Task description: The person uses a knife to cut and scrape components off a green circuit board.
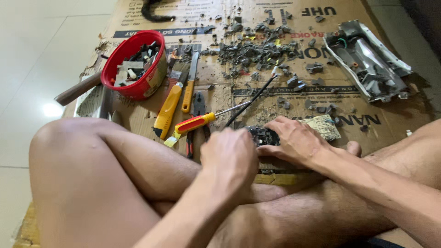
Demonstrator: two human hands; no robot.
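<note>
While the person sits cross-legged on a sheet of flattened cardboard (138,115) spread over the tiled floor (36,50), both hands meet at a small dark electronic part (262,136) near the middle of the scene, just beyond the crossed legs. The left hand (229,158) is curled into a closed grip with its back to the camera; what its fingers press on is hidden, so I cannot tell exactly what it holds. The right hand (296,140) lies over the dark part with fingers bent, pinning it against the cardboard. A pale circuit board (325,126) pokes out just to the right of that hand, touching the part.

Just left of the hands lies a red-and-yellow screwdriver (197,123), its metal shaft pointing to the far right. Beside it rest a yellow utility knife (167,109), a second tool with a yellow handle (188,94) and red-handled pliers (198,115). Farther left stands a red plastic bowl (151,82) filled with small scraps, with a brown wooden handle (78,89) next to it. A thin black cable (250,101) runs from the hands toward a scatter of grey broken fragments (257,50) at the far middle. At the far right sits a bent silvery metal casing (367,59).
</note>
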